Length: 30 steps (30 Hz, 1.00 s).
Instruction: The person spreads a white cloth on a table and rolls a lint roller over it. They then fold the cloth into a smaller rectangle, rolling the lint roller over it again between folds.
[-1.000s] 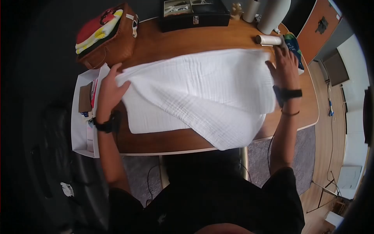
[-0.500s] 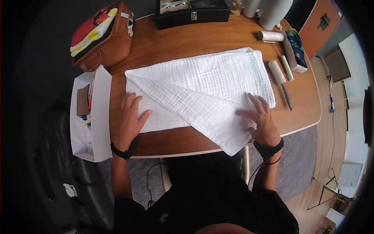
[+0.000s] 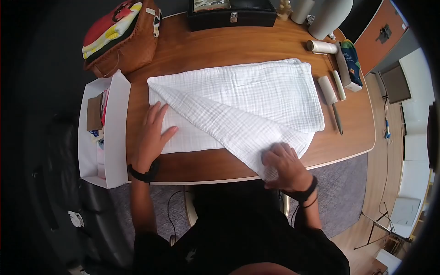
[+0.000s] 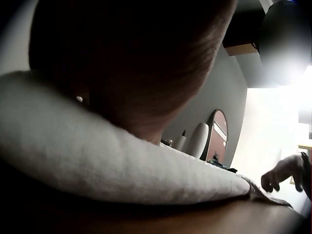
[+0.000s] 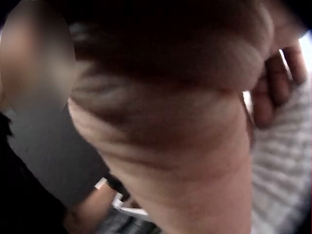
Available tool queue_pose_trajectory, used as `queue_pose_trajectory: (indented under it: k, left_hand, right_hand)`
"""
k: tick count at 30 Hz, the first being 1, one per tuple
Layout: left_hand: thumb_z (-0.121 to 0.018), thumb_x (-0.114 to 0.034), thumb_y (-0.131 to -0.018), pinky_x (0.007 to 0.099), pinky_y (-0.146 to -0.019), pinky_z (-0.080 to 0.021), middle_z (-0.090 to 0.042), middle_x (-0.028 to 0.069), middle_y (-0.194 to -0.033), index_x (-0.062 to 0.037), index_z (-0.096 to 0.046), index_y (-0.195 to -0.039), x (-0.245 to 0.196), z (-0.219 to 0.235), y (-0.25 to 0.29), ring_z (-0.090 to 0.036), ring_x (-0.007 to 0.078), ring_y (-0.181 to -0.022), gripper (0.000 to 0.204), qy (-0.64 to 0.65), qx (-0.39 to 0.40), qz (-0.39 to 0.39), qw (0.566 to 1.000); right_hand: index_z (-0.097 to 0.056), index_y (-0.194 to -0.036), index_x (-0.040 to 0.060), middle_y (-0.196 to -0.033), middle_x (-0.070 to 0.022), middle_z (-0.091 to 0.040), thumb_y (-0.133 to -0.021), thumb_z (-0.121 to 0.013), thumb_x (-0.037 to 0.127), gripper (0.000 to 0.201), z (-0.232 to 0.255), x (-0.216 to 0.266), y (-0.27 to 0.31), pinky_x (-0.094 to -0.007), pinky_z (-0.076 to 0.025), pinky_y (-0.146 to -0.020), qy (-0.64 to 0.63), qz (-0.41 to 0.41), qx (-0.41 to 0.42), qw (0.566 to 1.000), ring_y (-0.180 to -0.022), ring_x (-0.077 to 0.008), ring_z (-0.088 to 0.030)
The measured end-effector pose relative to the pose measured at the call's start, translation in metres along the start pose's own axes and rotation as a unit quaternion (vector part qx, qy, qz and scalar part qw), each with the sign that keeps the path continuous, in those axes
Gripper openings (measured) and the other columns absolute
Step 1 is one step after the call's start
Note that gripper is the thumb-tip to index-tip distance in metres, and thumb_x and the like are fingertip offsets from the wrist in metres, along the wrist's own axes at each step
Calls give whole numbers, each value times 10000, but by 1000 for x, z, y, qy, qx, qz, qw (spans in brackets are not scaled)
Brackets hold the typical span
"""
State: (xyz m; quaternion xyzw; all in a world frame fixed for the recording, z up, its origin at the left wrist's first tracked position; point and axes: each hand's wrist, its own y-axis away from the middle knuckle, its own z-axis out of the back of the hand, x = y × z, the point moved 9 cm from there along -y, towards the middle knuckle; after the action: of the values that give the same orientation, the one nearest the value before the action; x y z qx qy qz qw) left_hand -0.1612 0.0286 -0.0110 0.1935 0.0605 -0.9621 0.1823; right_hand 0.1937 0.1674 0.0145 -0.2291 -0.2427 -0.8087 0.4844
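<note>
A white crinkled cloth (image 3: 256,87) lies spread on the table, one layer folded diagonally across it and a pointed corner lying over the near edge. My left hand (image 3: 155,135) rests flat on the cloth's left end, thumb spread; in the left wrist view its palm (image 4: 141,63) lies against the thick white fold (image 4: 122,170). At the near right corner, my right hand (image 3: 288,168) is blurred, with fingers bent loosely downward over the cloth. From the left wrist view, that right hand (image 4: 285,171) hovers just above the cloth's end.
A white box (image 3: 120,133) with small items stands on the left, behind it a brown basket (image 3: 133,50) of folded textiles. A black case (image 3: 231,19) sits at the back. On the right are a lint roller (image 3: 327,90), white rolls (image 3: 322,47) and a small box (image 3: 348,68).
My right hand has moved from the cloth's right part toward me and left, to the near corner. Earlier both hands lifted off the sides; the left came down onto the cloth and stays there.
</note>
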Motion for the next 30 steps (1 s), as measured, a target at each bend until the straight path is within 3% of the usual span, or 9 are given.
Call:
queue_pose_trajectory:
  k: [7,12,16,18,21,22,23,26,30]
  left_hand:
    - [-713,-345,-1051,538,-1276,-342,-366,236,-1730,-46,-450,-1636,0,-4,8,-316,479,-1600,707,-16,-16,-7,1000]
    - [-699,-362,-1058,536,-1278,-341,-351,231,-1740,-55,-440,-1648,1,-7,9,-301,476,-1607,714,-41,-15,-19,999]
    - [-664,-385,-1077,596,-1307,-251,-356,238,-1737,-45,-452,-1640,-2,-4,9,-282,473,-1617,691,-51,-4,-11,999]
    - [-652,-388,-1084,618,-1314,-216,-365,242,-1732,-26,-461,-1630,-8,-2,11,-276,470,-1620,683,-80,-14,-23,996]
    - [-661,-361,-1077,632,-1316,-193,-414,256,-1700,55,-509,-1567,-21,10,12,-286,460,-1621,661,-125,-15,-37,991]
    - [-661,-361,-1077,632,-1316,-193,-414,256,-1700,55,-509,-1567,-26,12,8,-286,460,-1621,661,-128,-18,-41,991]
    - [-667,-347,-1078,609,-1325,-184,-411,256,-1705,48,-493,-1585,-32,9,5,-285,457,-1625,666,-91,-3,-57,994]
    - [-695,-325,-1066,572,-1338,-175,-389,256,-1721,54,-481,-1597,-52,4,-6,-269,447,-1637,687,-35,36,-80,995]
    - [-722,-407,-1041,582,-1340,-145,-305,257,-1763,8,-400,-1661,-51,-11,-43,-201,436,-1662,813,-50,67,-84,993]
  right_hand:
    - [-712,-977,59,-962,-129,-706,-751,-712,-56,254,-15,14,-1,-459,-535,-970,-7,69,-40,997,-1026,-361,-681]
    - [-710,-1056,32,-988,-143,-700,-801,-732,-46,267,91,5,-6,-479,-530,-937,4,6,-179,984,-1018,-372,-680]
    - [-724,-1226,73,-1086,-120,-690,-939,-750,88,289,188,-39,-36,-488,-492,-936,264,0,-492,829,-1033,-355,-648]
    - [-732,-1265,98,-1143,-118,-674,-968,-722,108,297,197,-35,-38,-482,-479,-936,360,4,-524,772,-1071,-355,-623]
    - [-710,-1205,52,-1104,-153,-669,-879,-710,-23,334,164,-14,-41,-475,-516,-903,172,28,-498,850,-1022,-387,-625]
    - [-708,-1180,39,-1097,-154,-685,-872,-734,-2,312,140,0,-45,-485,-527,-905,156,113,-471,861,-1025,-394,-642]
    - [-719,-1201,46,-1171,-158,-696,-877,-754,18,328,113,3,-60,-480,-537,-968,119,127,-352,920,-1107,-391,-653]
    - [-735,-1311,94,-1382,-172,-665,-970,-737,207,359,54,11,-72,-481,-443,-1176,155,195,-218,944,-1329,-381,-601]
    - [-735,-1325,105,-1432,-176,-652,-998,-704,278,372,61,-33,-76,-492,-405,-1207,215,141,-237,937,-1381,-379,-576]
